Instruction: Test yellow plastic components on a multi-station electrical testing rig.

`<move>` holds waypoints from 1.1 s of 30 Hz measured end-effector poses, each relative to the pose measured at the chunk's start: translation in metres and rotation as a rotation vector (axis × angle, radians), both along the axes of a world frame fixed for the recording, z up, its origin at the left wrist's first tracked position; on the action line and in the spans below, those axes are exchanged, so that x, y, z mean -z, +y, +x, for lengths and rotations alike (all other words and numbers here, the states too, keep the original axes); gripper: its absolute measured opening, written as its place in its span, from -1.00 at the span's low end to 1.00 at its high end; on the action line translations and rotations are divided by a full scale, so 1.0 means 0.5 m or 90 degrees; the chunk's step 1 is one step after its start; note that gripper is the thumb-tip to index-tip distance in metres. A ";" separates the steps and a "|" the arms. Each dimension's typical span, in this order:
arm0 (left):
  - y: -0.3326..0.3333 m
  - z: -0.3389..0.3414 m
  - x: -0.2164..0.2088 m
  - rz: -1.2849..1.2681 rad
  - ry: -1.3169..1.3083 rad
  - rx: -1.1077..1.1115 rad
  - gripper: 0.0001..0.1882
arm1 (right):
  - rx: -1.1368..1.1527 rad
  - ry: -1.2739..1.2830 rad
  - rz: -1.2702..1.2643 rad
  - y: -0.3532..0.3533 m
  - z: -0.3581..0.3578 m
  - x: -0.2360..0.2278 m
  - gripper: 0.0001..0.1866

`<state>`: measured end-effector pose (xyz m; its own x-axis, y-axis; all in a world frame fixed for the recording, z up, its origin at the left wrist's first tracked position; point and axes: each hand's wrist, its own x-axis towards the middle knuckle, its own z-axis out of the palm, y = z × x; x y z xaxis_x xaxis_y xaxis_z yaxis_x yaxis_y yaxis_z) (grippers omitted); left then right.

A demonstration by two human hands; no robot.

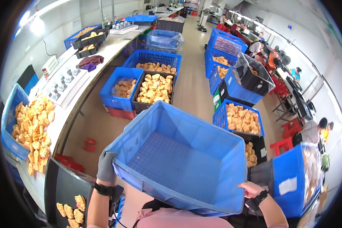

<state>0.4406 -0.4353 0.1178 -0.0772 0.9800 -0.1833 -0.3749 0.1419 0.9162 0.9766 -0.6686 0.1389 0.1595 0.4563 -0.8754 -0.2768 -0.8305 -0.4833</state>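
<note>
A large blue plastic crate (pixel 178 159) with nothing in it is held tilted in front of my body, its open top toward me. My left hand (pixel 106 167), in a grey glove, grips its left rim near the corner. At the opposite side, my bare right hand (pixel 250 189) has its fingers closed on the right rim near the lower corner. Beyond the crate stands a black crate (pixel 154 89) heaped with tan moulded pieces. Beside it, a blue crate (pixel 119 88) holds a bag of similar pieces.
Along the left runs a white bench (pixel 76 85) with a tipped blue crate (pixel 12 121) spilling tan pieces (pixel 36 131). A black tray (pixel 64 190) with several pieces lies at lower left. Stacked crates (pixel 242 118) line the right, near red stools (pixel 291 128) and seated people (pixel 311 131).
</note>
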 end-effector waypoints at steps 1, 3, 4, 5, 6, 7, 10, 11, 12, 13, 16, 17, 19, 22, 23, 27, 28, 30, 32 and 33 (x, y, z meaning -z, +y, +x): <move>0.047 0.018 0.001 -0.012 0.000 0.022 -0.57 | -0.014 0.026 0.048 0.038 0.015 0.002 -0.68; 0.136 0.049 -0.005 -0.011 0.067 0.049 -0.60 | 0.017 0.040 0.047 0.104 0.046 -0.001 -0.67; 0.182 0.068 -0.007 -0.020 0.093 0.061 -0.62 | 0.051 0.056 0.067 0.135 0.060 -0.001 -0.65; 0.237 0.093 -0.005 -0.032 0.076 0.071 -0.61 | 0.071 0.056 0.084 0.168 0.074 0.002 -0.63; 0.289 0.124 0.003 -0.047 0.065 0.077 -0.60 | 0.076 0.029 0.069 0.200 0.089 0.006 -0.63; 0.337 0.157 0.013 -0.024 0.035 0.079 -0.60 | 0.107 0.015 0.101 0.232 0.106 0.009 -0.62; 0.476 0.239 0.042 -0.024 0.004 0.090 -0.60 | 0.107 -0.018 0.133 0.340 0.168 0.014 -0.60; 0.516 0.269 0.053 -0.016 0.014 0.095 -0.57 | 0.132 -0.009 0.199 0.369 0.184 0.015 -0.61; 0.562 0.299 0.056 0.025 0.020 0.098 -0.55 | 0.165 -0.007 0.267 0.425 0.210 0.013 -0.62; 0.609 0.330 0.055 0.036 -0.013 0.062 -0.51 | 0.167 0.008 0.340 0.475 0.220 0.018 -0.65; 0.710 0.358 0.052 0.085 -0.038 0.063 -0.35 | 0.138 0.008 0.269 0.602 0.262 0.017 -0.66; 0.720 0.363 0.051 0.070 -0.039 0.026 -0.39 | 0.034 -0.098 0.317 0.652 0.269 0.022 -0.65; 0.731 0.351 0.054 0.049 -0.042 -0.030 -0.42 | 0.152 -0.052 0.304 0.762 0.276 0.044 -0.63; 0.732 0.310 0.073 -0.021 -0.059 -0.052 -0.40 | 0.138 -0.050 0.299 0.928 0.268 0.087 -0.62; 0.737 0.293 0.084 -0.064 -0.042 -0.053 -0.38 | 0.151 -0.020 0.317 0.978 0.261 0.099 -0.63; 0.820 0.208 0.138 -0.224 0.082 -0.022 -0.33 | 0.176 -0.027 0.257 1.179 0.215 0.140 -0.68; 0.851 0.188 0.151 -0.198 0.056 -0.030 -0.33 | 0.163 -0.037 0.245 1.235 0.197 0.152 -0.68; 0.887 0.148 0.176 -0.169 0.102 -0.003 -0.33 | 0.264 -0.027 0.206 1.332 0.156 0.179 -0.66; 0.939 0.129 0.189 -0.155 0.124 0.006 -0.33 | 0.261 0.008 0.213 1.441 0.088 0.216 -0.66; 0.964 0.120 0.199 -0.173 0.129 0.024 -0.31 | 0.290 0.029 0.212 1.483 0.056 0.232 -0.65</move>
